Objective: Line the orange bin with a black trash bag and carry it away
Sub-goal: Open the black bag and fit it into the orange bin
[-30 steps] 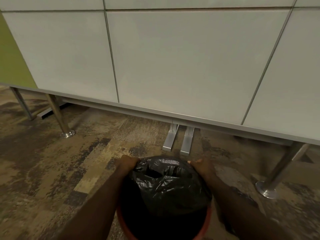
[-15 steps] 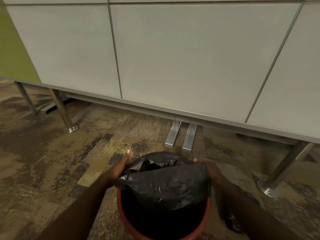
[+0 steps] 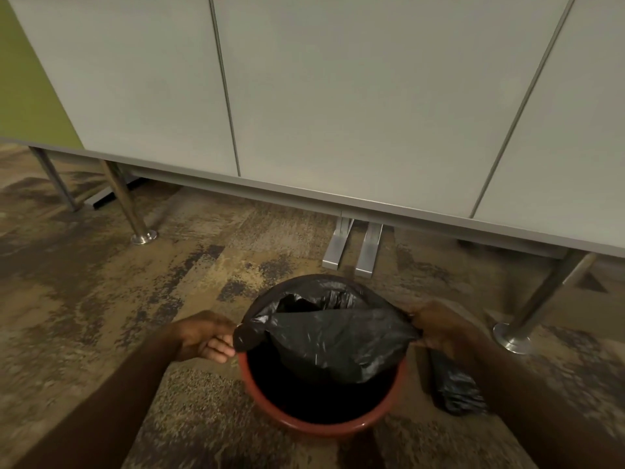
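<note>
The round orange bin [image 3: 314,426] stands on the carpet at the bottom centre. A black trash bag [image 3: 338,336] is stretched across its mouth; the bag's edge is folded over the far rim, while the near rim shows bare orange. My left hand [image 3: 203,340] pinches the bag's edge at the bin's left side. My right hand [image 3: 439,328] grips the bag's edge at the right side. Both hands pull the plastic taut between them.
A folded wad of black bags [image 3: 455,390] lies on the carpet right of the bin, under my right forearm. White cabinet panels [image 3: 338,113] run across the back on metal legs [image 3: 126,204], [image 3: 537,309], with two flat silver feet [image 3: 351,250] just beyond the bin.
My hands have moved apart and toward me along the rim, spreading the bag wider. The far edge of the bag now sits over the bin's far rim. The view has dropped lower.
</note>
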Motion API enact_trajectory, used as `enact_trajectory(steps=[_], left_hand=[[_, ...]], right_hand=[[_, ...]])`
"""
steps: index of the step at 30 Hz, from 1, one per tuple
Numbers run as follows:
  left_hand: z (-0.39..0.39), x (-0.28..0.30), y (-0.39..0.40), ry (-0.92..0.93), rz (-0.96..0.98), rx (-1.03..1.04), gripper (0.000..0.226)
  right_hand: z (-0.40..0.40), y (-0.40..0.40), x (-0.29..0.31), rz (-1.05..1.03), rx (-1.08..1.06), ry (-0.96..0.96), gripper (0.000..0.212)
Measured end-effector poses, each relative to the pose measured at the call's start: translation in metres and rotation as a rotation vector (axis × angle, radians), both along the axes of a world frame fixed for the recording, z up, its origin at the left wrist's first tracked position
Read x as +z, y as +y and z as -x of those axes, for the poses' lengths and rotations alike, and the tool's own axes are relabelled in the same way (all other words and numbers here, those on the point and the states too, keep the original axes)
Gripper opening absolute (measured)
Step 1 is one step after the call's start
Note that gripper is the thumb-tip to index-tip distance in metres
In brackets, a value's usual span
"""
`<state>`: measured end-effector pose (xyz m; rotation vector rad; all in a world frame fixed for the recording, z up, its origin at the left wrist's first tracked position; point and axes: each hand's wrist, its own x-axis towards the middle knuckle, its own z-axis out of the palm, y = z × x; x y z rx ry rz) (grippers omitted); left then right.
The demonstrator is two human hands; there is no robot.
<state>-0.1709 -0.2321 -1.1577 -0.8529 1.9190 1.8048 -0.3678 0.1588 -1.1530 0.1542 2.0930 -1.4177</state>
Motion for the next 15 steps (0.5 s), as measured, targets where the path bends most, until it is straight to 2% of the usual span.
enact_trajectory(steps=[2,7,9,13,15], left_hand=[[-0.005,0.000,0.003,0.015,-0.049,0.104,0.024],[-0.013,-0.011,0.022,0.004,-0.254,0.432,0.009],[-0.012,-0.015,0.027,-0.028,-0.323,0.520,0.014],[-0.012,-0.014,0.035,-0.072,-0.296,0.588,0.017],[-0.013,-0.013,0.042,-0.044,-0.154,0.570,0.019]], right_hand=[[-0.002,0.007,-0.004,0.023,-0.016,-0.023,0.037],[-0.026,0.016,0.001,-0.024,-0.014,-0.017,0.026],[-0.031,0.019,-0.002,-0.044,-0.009,-0.019,0.026],[-0.039,0.022,-0.004,-0.138,0.009,0.047,0.033],[-0.042,0.024,-0.002,-0.150,0.026,0.083,0.034]])
